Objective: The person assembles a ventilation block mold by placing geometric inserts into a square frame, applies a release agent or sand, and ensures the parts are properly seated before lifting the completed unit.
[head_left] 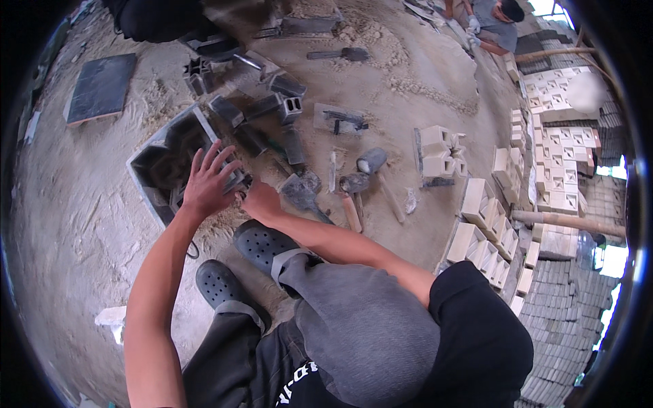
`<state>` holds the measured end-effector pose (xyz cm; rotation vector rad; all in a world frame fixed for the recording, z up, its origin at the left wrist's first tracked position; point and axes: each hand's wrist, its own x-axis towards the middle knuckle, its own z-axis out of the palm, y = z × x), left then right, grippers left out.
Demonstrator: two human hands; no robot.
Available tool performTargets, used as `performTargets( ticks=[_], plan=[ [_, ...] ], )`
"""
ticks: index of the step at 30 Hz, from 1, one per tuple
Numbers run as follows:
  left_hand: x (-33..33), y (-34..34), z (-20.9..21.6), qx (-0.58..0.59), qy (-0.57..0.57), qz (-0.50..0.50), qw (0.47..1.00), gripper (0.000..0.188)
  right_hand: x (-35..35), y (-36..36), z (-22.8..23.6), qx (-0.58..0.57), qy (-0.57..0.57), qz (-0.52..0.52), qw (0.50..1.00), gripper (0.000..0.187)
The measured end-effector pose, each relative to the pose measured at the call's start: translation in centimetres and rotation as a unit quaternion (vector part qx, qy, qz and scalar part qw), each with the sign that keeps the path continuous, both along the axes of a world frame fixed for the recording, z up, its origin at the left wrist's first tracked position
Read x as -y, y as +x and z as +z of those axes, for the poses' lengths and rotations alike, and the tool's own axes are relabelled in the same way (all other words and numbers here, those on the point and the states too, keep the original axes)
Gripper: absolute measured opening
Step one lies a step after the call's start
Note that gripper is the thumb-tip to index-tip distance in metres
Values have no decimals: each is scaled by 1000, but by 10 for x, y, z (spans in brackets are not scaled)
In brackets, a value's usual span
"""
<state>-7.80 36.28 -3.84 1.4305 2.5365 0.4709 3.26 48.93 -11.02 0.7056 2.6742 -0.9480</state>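
Note:
A dark metal mold box (pixel 145 185) with pale rims and angular shapes inside lies tilted on the sandy floor. Over its near right side is my left hand (pixel 209 182), fingers spread, the palm hiding part of the box. My right hand (pixel 261 201) is beside it at the box's corner, fingers curled inward; what they grip there is too small to make out. Just right of that hand lies a trowel (pixel 299 193) with a grey blade. Beyond the box are several loose dark metal mold pieces (pixel 252 138), some hollow.
Mallets (pixel 371 160) and a wooden-handled tool (pixel 350 212) lie to the right, near a cream hollow block (pixel 439 153). Stacked cream blocks (pixel 559 160) line the right. A dark square board (pixel 102 87) lies far left. Another person (pixel 493 24) works at the far right.

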Motion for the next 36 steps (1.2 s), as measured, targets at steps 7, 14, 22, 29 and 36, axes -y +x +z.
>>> performTargets(
  ticks=[7, 14, 22, 29, 36],
  plan=[
    [1, 0, -5, -12, 19, 4, 1000, 58, -4, -5, -20, 54, -35, -16, 998, 40],
    [-1, 0, -5, -6, 31, 4, 999, 54, -17, -8, -6, 23, -130, 10, 991, 41],
    [14, -6, 0, -15, 7, 15, 1000, 56, 15, -7, 25, 2, -7, -6, 1000, 58],
    [-6, 0, 0, 2, 23, -1, 1000, 57, -15, -1, 2, 28, -23, 21, 999, 58],
    [3, -2, -4, -3, 2, -1, 1000, 58, -15, -4, -21, -3, -28, 62, 998, 59]
  ],
)
